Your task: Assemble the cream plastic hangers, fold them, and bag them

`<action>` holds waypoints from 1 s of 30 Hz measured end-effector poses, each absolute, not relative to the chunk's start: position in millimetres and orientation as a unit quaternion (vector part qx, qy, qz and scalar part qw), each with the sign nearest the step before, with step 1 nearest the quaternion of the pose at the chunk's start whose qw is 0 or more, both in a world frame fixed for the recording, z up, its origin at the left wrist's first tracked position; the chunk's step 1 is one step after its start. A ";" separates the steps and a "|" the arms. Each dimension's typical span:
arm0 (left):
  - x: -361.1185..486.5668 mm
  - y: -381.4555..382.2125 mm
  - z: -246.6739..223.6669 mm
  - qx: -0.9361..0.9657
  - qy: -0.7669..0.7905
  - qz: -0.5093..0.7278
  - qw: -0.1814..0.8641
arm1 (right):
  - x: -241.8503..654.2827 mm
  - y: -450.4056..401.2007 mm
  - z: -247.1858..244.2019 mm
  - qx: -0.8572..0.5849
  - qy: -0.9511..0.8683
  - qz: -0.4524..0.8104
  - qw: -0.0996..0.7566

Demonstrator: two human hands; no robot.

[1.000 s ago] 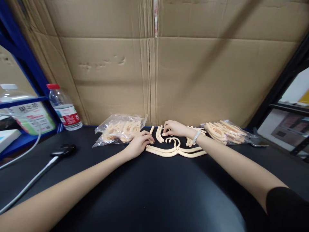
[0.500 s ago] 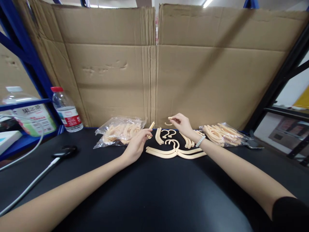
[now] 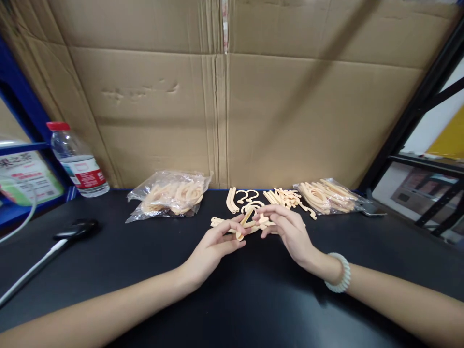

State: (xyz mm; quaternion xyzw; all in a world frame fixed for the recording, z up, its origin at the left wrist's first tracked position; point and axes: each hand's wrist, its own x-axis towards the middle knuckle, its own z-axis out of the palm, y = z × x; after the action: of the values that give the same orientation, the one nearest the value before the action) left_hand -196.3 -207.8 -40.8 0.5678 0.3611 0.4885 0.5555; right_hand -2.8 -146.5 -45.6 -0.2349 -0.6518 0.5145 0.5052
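My left hand [image 3: 213, 243] is closed on a slim beige hanger arm [image 3: 248, 215], which points up and away from its fingertips. Facing it, my right hand [image 3: 292, 234] pinches a small beige hanger piece [image 3: 263, 220], mostly covered by its fingers; it looks like a hook. The two hands are close together over the table. Behind and below them lie assembled beige hangers [image 3: 216, 221], partly hidden by the fingers. Beyond these are loose hooks [image 3: 251, 195], a few curved hanger arms [image 3: 232, 200] and a pile of beige pieces [image 3: 284, 197].
Clear plastic bags of beige parts lie left [image 3: 170, 195] and right [image 3: 326, 195] on the black table [image 3: 232, 299]. A water bottle [image 3: 81, 166] and a black device with a white cable [image 3: 76, 228] are at left. Cardboard [image 3: 152, 106] walls off the back.
My right hand has come down and toward me with its small piece, meeting my left hand, which has moved right and nearer. The view has tilted down.
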 end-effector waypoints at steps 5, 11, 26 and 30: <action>-198.2 -206.6 -39.0 0.536 0.401 0.490 0.558 | -8.9 -153.1 -50.0 -0.224 -0.707 0.491 0.456; -199.0 -206.6 -43.3 0.538 0.412 0.508 0.532 | -8.5 -155.8 -49.5 -0.237 -0.706 0.472 0.472; -202.4 -201.2 -49.7 0.549 0.373 0.514 0.543 | -8.0 -143.5 -50.1 -0.233 -0.626 0.594 0.448; -203.2 -201.5 -48.4 0.567 0.397 0.511 0.509 | -7.4 -142.7 -53.2 -0.219 -0.603 0.627 0.443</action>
State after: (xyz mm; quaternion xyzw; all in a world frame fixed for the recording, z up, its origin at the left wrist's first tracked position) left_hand -203.2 -201.5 -48.4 0.5673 0.3970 0.5114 0.5089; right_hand -7.4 -142.7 -53.2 -0.2188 -0.6030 0.6266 0.4426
